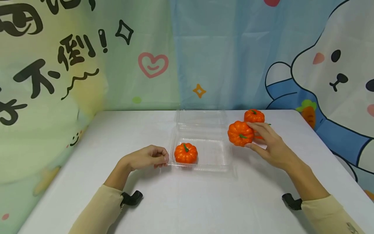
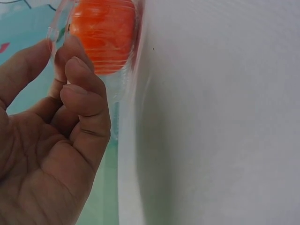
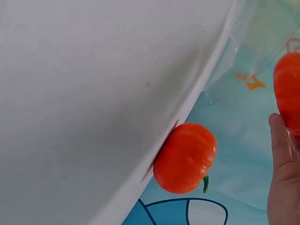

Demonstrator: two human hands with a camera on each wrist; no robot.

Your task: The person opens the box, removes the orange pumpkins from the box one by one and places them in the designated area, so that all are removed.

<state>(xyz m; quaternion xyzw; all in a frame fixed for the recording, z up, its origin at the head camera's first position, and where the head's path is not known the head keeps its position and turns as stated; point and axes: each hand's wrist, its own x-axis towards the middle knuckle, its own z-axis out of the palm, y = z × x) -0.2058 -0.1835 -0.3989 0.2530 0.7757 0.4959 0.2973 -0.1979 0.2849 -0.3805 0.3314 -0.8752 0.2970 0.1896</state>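
A clear plastic clamshell box [image 1: 214, 167] lies with its lid raised on the table. One small orange pumpkin [image 1: 186, 153] with a green stem sits in its front left part. My left hand [image 1: 150, 156] pinches the box's front left corner between thumb and fingertips; the left wrist view shows the pumpkin [image 2: 105, 35] through the plastic there. My right hand [image 1: 273, 146] grips another orange pumpkin [image 1: 241, 134], held above the table just right of the box. In the right wrist view this pumpkin [image 3: 288, 91] is cut off by the frame edge.
Behind my right hand stands a further pumpkin [image 1: 254, 116], and more orange shows partly hidden by the fingers. A pumpkin [image 3: 185, 158] rests on the table in the right wrist view. The white table [image 1: 204, 201] meets a printed curtain [image 1: 210, 52] at its back edge.
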